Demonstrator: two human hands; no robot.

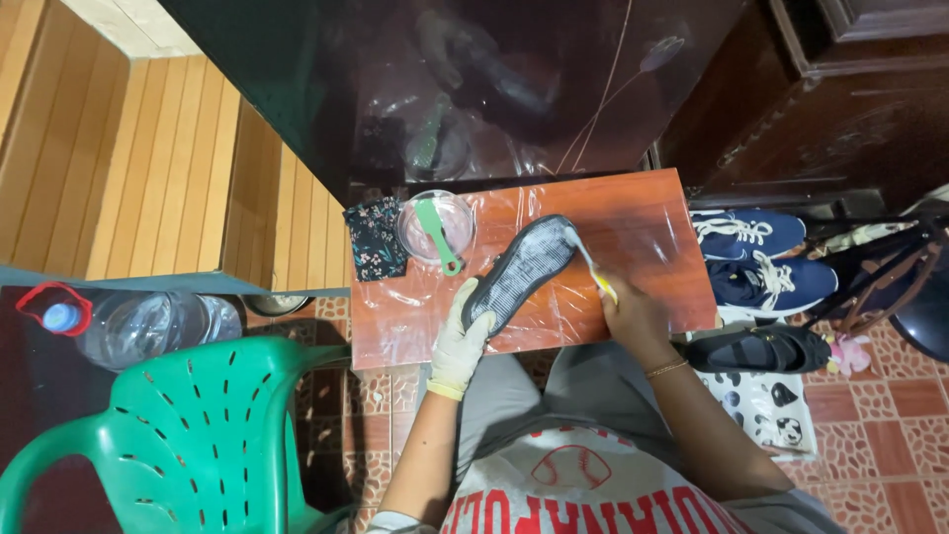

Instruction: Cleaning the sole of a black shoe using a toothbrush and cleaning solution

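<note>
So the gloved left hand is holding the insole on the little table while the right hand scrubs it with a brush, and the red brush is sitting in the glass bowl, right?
One detail is off: the brush in the glass bowl is green, not red. The head view shows it. The rest holds: the gloved left hand holds the insole on the small table while the right hand scrubs it with a brush.

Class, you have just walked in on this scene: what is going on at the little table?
A seated person is working on a shoe insole over a small plastic-covered table. The gloved left hand steadies the insole's near end, while the bare right hand holds a toothbrush against its far, foamy end. A clear bowl with a green brush in it and a dark floral cloth sit at the table's left. Blue sneakers lie on the floor to the right.
</note>
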